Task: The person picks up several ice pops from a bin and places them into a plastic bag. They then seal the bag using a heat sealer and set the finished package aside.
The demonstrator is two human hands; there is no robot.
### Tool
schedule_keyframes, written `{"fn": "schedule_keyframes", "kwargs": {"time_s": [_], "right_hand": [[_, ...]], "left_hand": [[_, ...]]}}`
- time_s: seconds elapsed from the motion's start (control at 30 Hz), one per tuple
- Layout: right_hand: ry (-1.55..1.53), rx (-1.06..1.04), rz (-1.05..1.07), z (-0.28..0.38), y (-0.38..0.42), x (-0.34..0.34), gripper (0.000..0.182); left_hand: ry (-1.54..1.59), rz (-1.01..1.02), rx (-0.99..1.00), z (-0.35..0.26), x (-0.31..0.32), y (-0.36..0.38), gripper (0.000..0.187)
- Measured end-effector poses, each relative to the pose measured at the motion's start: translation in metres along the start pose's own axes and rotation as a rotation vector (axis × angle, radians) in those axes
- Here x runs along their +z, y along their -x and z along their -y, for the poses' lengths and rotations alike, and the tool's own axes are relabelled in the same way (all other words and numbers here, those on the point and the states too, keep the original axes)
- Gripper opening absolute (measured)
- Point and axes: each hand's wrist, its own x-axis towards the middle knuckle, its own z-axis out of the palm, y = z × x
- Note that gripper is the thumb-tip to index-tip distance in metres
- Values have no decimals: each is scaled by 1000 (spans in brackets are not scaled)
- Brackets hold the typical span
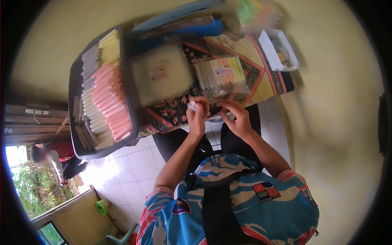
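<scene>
My left hand (pixel 197 115) is closed in front of the cloth-covered table, a small whitish piece (pixel 192 105) pinched at its fingertips; what that piece is I cannot tell. Just to its right, my right hand (pixel 238 119) has thumb and forefinger apart, its fingertips close to the clear end of a plastic bag (pixel 222 73). That bag lies flat, filled with a row of pastel sticks, pink, yellow, green and greyish, under a printed label. Left of it rests a stack of clear plastic packs (pixel 161 73) with a small print, blurred by motion.
A dark tub (pixel 128 87) packed with wrapped pink, yellow, white and lilac sticks stands at the left. Behind sits a long blue tool (pixel 183 30). A white box (pixel 277 53) stands at the right end of the patterned cloth (pixel 263 83). A person (pixel 61 159) is at the far left.
</scene>
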Motion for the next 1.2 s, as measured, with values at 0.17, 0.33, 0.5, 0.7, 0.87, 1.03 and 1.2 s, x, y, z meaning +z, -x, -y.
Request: {"fn": "schedule_keyframes", "kwargs": {"time_s": [0.17, 0.33, 0.5, 0.7, 0.87, 1.03, 1.2], "right_hand": [[-353, 212, 55, 21, 16, 1, 37], [-658, 422, 33, 14, 17, -12, 25], [-867, 412, -31, 9, 11, -30, 23], [-954, 394, -171, 20, 1, -36, 21], [-800, 483, -38, -3, 17, -56, 21], [-737, 380, -195, -15, 31, -58, 16], [-492, 195, -257, -22, 43, -39, 17]], "left_hand": [[261, 37, -105, -15, 31, 9, 47], [142, 59, -168, -12, 29, 11, 30], [100, 79, -287, -19, 14, 16, 15], [-57, 171, -317, -12, 16, 16, 19], [-243, 164, -138, -13, 12, 6, 23], [-1030, 182, 570, -21, 6, -20, 32], [-1162, 223, 611, -8, 7, -26, 26]]}}
